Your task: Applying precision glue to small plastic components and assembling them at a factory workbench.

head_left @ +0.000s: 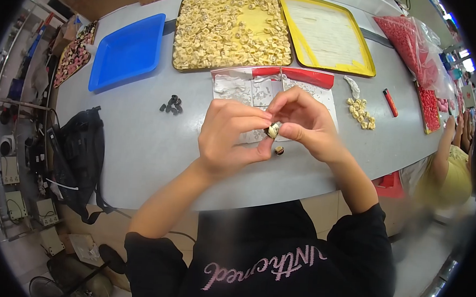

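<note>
Piece (273, 130): small, cream face with dark streaks, black rim or backing, roughly round. Much of it sat behind fingers, so full outline and underside couldn't be made out. It was up between both hands, above the near edge of the white sheet (227, 89) on the grey table (140, 159).

Left hand (228, 129): grip closed on it, fingers above, thumb below. Right hand (310, 122): thumb at its right side, fingers curled near its top edge; couldn't tell whether that grip was closed on it too.

Second piece (279, 150), cream and dark, lay on the table just below the right thumb.

Around: black bits (171, 105) in a small heap, left of the hands. Cream parts (361, 113) in a loose cluster to the right, white crumpled wad (352, 87) just above them, red stick (390, 102) farther right. Far side: blue tray (127, 51), yellow tray (254, 21) covered with cream parts, paler yellow tray (330, 32) beside it. Bag of red parts (413, 47) at far right.

In the way: hands and wrists blocked the sheet's near half.
</note>
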Demonstrator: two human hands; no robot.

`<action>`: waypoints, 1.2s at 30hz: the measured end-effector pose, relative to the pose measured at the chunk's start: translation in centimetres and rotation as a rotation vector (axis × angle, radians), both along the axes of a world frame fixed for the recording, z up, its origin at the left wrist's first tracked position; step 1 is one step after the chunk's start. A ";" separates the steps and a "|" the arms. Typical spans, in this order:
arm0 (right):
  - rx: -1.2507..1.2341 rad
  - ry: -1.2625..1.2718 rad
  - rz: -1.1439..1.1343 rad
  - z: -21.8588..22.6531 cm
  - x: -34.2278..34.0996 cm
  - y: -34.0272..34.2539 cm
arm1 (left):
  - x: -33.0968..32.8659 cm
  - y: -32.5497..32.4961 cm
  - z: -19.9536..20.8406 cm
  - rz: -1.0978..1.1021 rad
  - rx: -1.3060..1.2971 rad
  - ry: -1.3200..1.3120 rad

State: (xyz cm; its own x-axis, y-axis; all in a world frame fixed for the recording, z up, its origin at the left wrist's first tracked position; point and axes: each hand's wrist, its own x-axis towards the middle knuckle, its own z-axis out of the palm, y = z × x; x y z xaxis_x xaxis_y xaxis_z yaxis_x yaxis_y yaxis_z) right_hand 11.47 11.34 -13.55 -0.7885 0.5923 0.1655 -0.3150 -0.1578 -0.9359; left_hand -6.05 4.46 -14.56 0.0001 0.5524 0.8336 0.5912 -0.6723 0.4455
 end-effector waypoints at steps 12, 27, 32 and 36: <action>-0.126 -0.002 0.104 0.1 0.0 0.2 | 0.3 -0.3 -0.3 -0.016 0.056 0.014; 0.630 -0.598 -0.497 3.6 4.4 4.4 | 0.4 0.2 -0.6 -0.356 -0.504 0.260; 0.802 -1.120 -0.330 3.2 6.1 5.0 | 0.4 0.2 -0.8 -0.362 -0.544 0.306; 0.697 -1.204 -0.216 3.6 6.4 4.6 | 0.7 0.0 -0.7 -0.335 -0.550 0.348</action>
